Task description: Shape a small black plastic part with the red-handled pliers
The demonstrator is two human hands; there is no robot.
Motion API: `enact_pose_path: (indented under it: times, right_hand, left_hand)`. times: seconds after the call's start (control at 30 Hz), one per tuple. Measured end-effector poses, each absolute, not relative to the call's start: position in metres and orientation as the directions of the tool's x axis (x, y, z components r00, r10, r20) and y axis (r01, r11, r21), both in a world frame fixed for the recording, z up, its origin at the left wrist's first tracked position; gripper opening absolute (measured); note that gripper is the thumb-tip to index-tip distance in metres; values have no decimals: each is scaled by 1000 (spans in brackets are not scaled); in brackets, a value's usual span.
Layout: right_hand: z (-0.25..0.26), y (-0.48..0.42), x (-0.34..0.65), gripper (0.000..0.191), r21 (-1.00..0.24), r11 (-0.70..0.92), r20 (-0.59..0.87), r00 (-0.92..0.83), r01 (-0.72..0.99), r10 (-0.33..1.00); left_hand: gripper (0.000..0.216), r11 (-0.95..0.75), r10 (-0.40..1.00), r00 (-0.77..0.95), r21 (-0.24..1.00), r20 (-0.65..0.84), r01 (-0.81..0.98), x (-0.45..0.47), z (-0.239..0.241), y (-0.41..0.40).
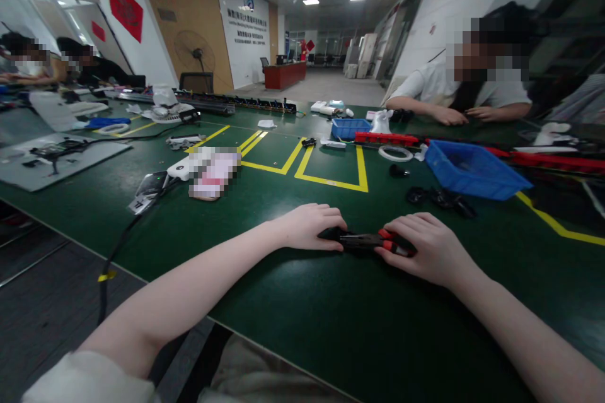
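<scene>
One pair of pliers (363,240), held in the right hand (424,246) by its red handles (387,244), near side of the table (307,302); long axis laid across from right to left, tip pointed at the left hand (312,225). One black part (331,234), pinched in the left hand and met by the tip; whether it is clamped cannot be told. Bare surface found between hands and near edge; beyond, room bounded by yellow tape (331,183) and, farther right, a blue bin (477,185)

Red-and-black-handled dark metal pliers (362,241) extend sideways over the green bench (293,308), nose at a small black part (331,234), partly hidden.
</scene>
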State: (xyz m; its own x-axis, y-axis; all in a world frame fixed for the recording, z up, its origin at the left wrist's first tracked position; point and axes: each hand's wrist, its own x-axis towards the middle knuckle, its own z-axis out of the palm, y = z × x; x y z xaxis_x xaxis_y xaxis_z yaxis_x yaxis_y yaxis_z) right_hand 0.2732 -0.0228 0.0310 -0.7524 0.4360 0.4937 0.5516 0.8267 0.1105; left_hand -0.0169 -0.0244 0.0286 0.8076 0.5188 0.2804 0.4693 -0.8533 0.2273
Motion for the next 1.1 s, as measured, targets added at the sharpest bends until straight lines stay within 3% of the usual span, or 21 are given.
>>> enact_pose_path:
  times: [0.33, 0.6, 1.1]
  right_hand:
    - [28, -26, 273, 30, 155, 790, 577, -703, 594, 416]
    - [27, -33, 267, 37, 301, 719, 619, -702, 626, 352]
    - [31, -36, 272, 34, 280, 689, 546, -702, 668, 458]
  left_hand:
    - [29, -881, 472, 840, 178, 267, 439, -19, 31, -27]
    - [21, -864, 492, 823, 279, 285, 420, -21, 30, -26]
    - [11, -786, 552, 775, 501, 306, 362, -22, 30, -28]
